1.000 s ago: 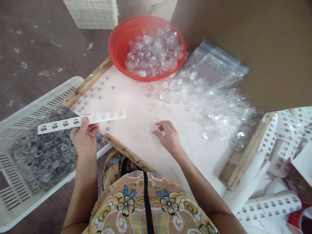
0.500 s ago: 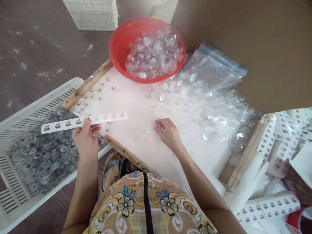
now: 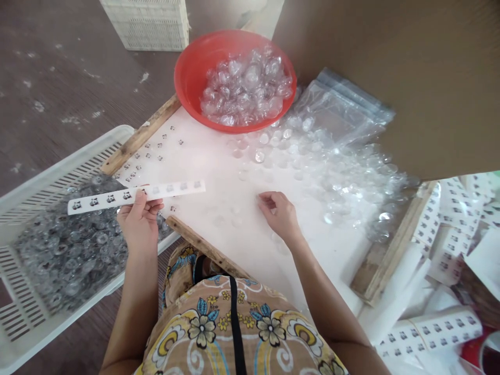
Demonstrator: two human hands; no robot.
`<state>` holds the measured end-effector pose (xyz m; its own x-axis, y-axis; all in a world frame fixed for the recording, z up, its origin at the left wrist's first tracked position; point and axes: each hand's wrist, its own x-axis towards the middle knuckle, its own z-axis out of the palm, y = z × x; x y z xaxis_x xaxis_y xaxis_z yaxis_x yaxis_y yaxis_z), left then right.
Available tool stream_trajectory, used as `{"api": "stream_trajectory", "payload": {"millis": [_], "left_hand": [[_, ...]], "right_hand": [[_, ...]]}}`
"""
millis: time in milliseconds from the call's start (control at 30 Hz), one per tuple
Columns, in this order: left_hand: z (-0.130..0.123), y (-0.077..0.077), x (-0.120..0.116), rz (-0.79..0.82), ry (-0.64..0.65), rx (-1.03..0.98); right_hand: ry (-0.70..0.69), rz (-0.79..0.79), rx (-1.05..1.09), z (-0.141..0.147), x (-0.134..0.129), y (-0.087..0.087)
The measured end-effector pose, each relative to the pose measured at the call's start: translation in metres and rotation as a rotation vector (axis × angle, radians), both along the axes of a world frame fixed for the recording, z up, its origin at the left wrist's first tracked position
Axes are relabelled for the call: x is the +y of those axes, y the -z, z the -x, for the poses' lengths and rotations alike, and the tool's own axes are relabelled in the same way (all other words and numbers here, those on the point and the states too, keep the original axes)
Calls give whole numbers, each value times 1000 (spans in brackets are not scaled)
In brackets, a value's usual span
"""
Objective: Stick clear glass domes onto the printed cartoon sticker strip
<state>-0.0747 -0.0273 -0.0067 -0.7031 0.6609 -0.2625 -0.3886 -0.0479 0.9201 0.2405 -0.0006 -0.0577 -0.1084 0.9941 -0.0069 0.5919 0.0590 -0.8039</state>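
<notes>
My left hand (image 3: 139,221) is closed on a white sticker strip (image 3: 111,199) with dark panda prints, pinched near its middle. Its right part shows only faint prints. The strip crosses above the basket's inner corner and the white tabletop (image 3: 211,161). Over the middle of the table, my right hand (image 3: 279,214) has thumb and index finger pinched together; a small clear piece seems to be at the fingertips, too faint to make out. Clear round discs (image 3: 351,187) lie scattered on the right of the table. Small panda stickers (image 3: 148,155) dot its left corner.
A red basin (image 3: 189,78) of clear round pieces stands at the back. On the left, a white basket (image 3: 127,133) holds many clear pieces. Wooden strips (image 3: 207,247) edge the table. Plastic bags (image 3: 339,109) lie back right; printed sticker sheets (image 3: 433,330) are at the right.
My right hand has moved slightly to the right over the table, still pinched. My left hand and the strip have barely shifted.
</notes>
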Motion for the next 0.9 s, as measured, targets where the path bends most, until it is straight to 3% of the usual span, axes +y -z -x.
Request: {"api": "stream_trajectory", "payload": {"millis": [200,400,567,733,900], "left_hand": [[1,2,2,0,1,7],[1,2,1,3,3,6],[1,1,1,2,19,13],[-1,1,4,-4,31,6],[-4,0,4,-20,41,5]], "right_hand": [[39,-55,-104,4,0,4],[-43,-65,-175,7,4,7],[-74,-44,-205,-4,-1,-1],[-106,19,-215,-12,-12,-13],[-144,179,-128,-9,-21,-15]]}}
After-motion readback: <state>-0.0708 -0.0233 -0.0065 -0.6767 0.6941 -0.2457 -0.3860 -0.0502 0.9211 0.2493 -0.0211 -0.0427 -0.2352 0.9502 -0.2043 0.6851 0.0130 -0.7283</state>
